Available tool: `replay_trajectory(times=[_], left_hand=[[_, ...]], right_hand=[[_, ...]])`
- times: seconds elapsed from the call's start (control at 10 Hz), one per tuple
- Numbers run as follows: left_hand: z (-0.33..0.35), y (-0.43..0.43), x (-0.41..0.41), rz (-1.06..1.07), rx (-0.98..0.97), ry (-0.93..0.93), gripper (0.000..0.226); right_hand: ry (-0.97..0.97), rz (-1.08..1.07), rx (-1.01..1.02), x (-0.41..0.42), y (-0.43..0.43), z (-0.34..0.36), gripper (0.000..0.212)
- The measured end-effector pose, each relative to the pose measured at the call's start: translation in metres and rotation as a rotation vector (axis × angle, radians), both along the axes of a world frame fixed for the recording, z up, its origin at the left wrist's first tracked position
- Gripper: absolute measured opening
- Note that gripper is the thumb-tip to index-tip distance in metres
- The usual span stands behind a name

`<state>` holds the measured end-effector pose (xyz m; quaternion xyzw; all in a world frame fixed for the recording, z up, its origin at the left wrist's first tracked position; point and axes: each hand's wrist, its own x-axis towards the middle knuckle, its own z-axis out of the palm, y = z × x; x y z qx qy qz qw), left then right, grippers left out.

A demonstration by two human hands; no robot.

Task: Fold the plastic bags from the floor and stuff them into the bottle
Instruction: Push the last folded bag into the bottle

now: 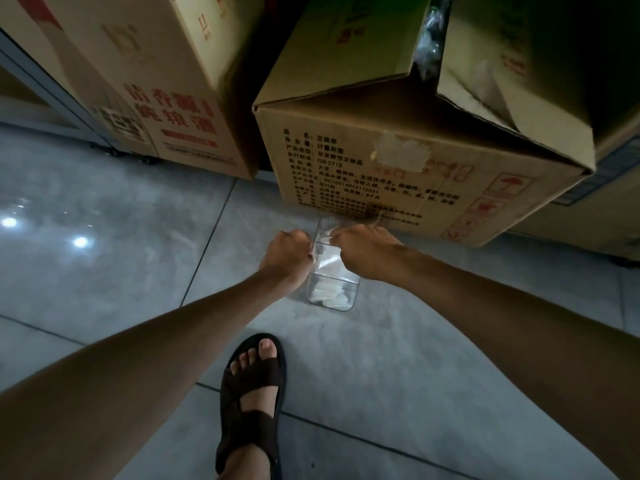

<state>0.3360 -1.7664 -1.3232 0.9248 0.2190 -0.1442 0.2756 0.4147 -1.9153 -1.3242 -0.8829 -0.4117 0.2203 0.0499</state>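
In the head view, the task looked well advanced. The clear bottle (332, 289) stood on the grey tiled floor (104, 254), just in front of the near face of a large printed cardboard box (398, 168) and a little beyond a foot in a dark sandal (252, 393). Pale folded bags (329, 296) already lay packed in its bottom, and another white plastic bag (327, 239) sat at its mouth, only partly in. No loose bags showed on the visible floor; whether more waited out of frame could not be told. What remained, by my reading, was to push this bag down onto the others.

Both bare arms reached forward and down from the near edge, meeting at the top of the bottle. The left hand (287, 252) was on the left side of the bottle's upper part, its fingers curled against the wall and seemingly gripping it to steady it, though the fingertips were hidden. The right hand (363, 249) came in from the right, knuckles up and fingers bent, pinching the plastic bag at the mouth.
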Motion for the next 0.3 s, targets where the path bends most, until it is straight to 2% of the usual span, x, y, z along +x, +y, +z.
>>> replay_trajectory(times=[0.1, 0.2, 0.3], left_hand=[[0.000, 0.000, -0.001, -0.012, -0.007, 0.000, 0.026], [0.000, 0.002, 0.000, -0.065, 0.001, 0.017, 0.025], [0.000, 0.001, 0.000, -0.058, 0.035, 0.040, 0.025]], right_hand=[[0.048, -0.004, -0.040, 0.002, 0.004, 0.001, 0.038], [0.069, -0.009, 0.023, -0.004, 0.004, 0.014, 0.060], [0.054, -0.028, 0.076, -0.006, 0.000, 0.020, 0.063]])
